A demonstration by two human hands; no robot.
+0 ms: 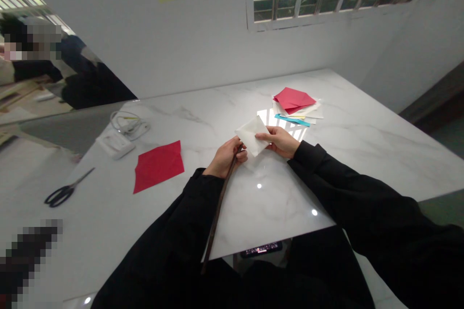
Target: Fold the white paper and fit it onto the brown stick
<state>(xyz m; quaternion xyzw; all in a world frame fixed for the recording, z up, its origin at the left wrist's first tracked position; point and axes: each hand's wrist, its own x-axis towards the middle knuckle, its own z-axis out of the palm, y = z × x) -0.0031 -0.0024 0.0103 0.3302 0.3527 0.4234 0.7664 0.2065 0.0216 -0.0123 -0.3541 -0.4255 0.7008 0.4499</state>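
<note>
My left hand (pixel 225 158) is closed around the upper end of a thin brown stick (pixel 220 205), which slants down toward the table's front edge. In my right hand (pixel 281 141) a small cream-white paper square (pixel 253 136) is pinched between thumb and fingers. One corner of the paper points at my left fingers, beside the top of the stick; whether they touch it I cannot tell. Left of my hands a red paper sheet (pixel 159 166) lies flat on the white marbled table (pixel 279 193).
Behind my right hand sits a pile of red paper (pixel 294 99) and white sheets, with a blue strip (pixel 293 120). Black-handled scissors (pixel 65 194), a white power strip (pixel 115 144) and a coiled cable (pixel 130 124) lie at the left. A person (pixel 72 58) is at the far left.
</note>
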